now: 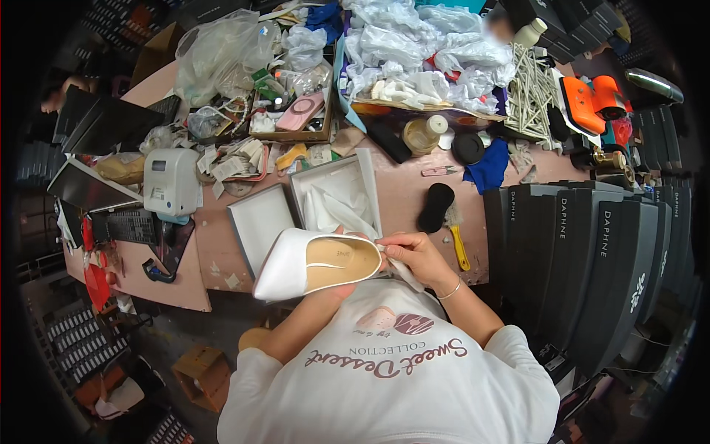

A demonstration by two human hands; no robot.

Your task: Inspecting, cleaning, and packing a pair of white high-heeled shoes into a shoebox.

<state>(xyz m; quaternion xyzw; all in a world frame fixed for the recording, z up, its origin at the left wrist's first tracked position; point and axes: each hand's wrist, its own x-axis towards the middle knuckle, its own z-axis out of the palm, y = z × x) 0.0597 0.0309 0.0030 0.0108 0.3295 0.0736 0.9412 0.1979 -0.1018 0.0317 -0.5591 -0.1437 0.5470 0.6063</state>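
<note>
White shoe (pixel 279 268): seemingly light, stiff, scuffable | left hand (pixel 345 289): grasping underside, apparently best hold | right hand (pixel 416 255): pinching white cloth (pixel 404 274), fingertips beside heel

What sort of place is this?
Probably a shoe finishing or packing bench in a workshop or stockroom: a white shoe is in hand, an open box with white wrapping lies just beyond it, and dark boxes stand in a row at right.

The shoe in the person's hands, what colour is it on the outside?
White: the shoe shows best in the head view.
</note>
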